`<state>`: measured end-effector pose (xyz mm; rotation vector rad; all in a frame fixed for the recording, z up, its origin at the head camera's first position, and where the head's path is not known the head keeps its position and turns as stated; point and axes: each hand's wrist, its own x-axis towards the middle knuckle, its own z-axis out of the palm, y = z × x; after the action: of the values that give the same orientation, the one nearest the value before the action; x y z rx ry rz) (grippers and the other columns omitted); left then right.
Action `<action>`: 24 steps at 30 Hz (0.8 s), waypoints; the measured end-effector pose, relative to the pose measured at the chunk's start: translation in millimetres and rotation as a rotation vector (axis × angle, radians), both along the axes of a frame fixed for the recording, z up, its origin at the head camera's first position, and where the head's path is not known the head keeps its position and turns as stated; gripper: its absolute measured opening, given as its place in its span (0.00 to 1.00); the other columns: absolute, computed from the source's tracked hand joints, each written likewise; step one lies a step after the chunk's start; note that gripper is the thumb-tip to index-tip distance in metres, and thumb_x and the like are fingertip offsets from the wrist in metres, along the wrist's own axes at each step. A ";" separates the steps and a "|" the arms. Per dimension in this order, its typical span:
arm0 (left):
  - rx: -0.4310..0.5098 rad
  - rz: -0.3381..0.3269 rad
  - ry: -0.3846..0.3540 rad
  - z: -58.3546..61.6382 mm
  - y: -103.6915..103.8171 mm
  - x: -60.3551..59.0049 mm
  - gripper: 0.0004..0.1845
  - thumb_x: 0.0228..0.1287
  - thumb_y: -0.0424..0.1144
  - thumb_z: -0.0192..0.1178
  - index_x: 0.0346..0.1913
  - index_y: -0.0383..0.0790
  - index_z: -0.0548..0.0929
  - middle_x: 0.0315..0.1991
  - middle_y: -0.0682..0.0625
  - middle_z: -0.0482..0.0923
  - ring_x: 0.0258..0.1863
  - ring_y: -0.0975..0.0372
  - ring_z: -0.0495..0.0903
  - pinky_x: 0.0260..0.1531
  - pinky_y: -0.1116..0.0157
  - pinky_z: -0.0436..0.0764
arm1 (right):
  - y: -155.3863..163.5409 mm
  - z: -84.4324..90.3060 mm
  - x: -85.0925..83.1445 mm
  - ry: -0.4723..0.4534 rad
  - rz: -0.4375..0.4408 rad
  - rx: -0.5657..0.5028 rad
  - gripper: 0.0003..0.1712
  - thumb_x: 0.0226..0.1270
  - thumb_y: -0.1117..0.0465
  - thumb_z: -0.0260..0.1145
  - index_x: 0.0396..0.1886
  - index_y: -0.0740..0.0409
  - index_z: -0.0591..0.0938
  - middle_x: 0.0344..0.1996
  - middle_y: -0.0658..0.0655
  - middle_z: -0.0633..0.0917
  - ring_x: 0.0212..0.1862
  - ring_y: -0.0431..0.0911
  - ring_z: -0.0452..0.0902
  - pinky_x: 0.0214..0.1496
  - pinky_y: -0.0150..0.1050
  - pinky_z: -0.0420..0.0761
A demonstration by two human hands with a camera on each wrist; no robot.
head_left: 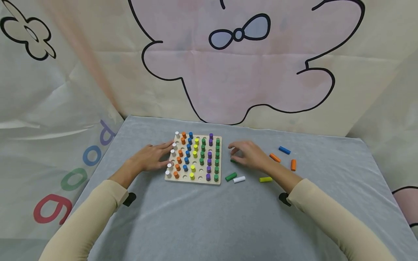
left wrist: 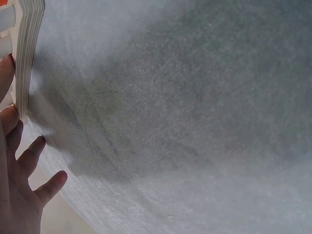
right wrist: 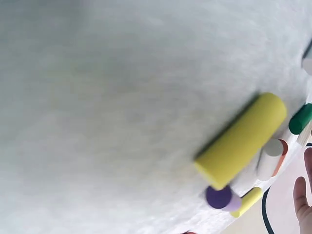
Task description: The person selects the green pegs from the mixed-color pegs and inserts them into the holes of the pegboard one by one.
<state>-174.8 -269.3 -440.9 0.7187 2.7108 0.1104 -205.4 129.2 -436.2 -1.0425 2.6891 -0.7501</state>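
Note:
A pale pegboard [head_left: 196, 181] stands on the cloth, holding columns of white, orange, blue, yellow, green and purple pegs. My left hand [head_left: 155, 157] lies along its left side, fingers spread and touching the edge; in the left wrist view, fingertips of the left hand [left wrist: 22, 185] meet the layered board edge [left wrist: 30, 48]. To the right of the board, my right hand [head_left: 249, 156] hovers with fingers bent and apart over a green peg [head_left: 233, 160], partly hidden by it. At the right wrist view's border, the right hand [right wrist: 304, 204] shows only in part.
Loose pegs lie right of the board: green [head_left: 231, 177], white [head_left: 239, 179], yellow [head_left: 266, 179], orange [head_left: 275, 157], another orange [head_left: 293, 165] and blue [head_left: 285, 150]. A large yellow peg [right wrist: 241, 141] and a purple peg [right wrist: 219, 196] appear in the right wrist view.

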 end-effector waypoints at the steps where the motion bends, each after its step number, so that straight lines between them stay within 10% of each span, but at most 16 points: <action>1: 0.000 0.000 0.000 0.2 -0.3 0.2 0.41 0.72 0.61 0.50 0.78 0.40 0.57 0.80 0.46 0.48 0.72 0.48 0.63 0.60 0.39 0.68 | 2.3 -0.1 2.1 0.000 0.010 0.003 0.23 0.64 0.61 0.73 0.58 0.61 0.81 0.44 0.52 0.88 0.49 0.48 0.82 0.55 0.50 0.77; 24: 0.016 0.001 0.006 -1.0 -1.7 0.2 0.41 0.71 0.61 0.51 0.78 0.40 0.57 0.79 0.46 0.49 0.72 0.48 0.64 0.59 0.38 0.69 | 33.7 -19.1 13.4 0.078 0.023 -0.003 0.25 0.59 0.64 0.76 0.57 0.61 0.81 0.43 0.52 0.88 0.45 0.46 0.83 0.51 0.50 0.79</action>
<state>-174.6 -271.1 -441.9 0.7229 2.7188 0.1313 -191.9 162.9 -455.3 -1.1238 2.7362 -0.7244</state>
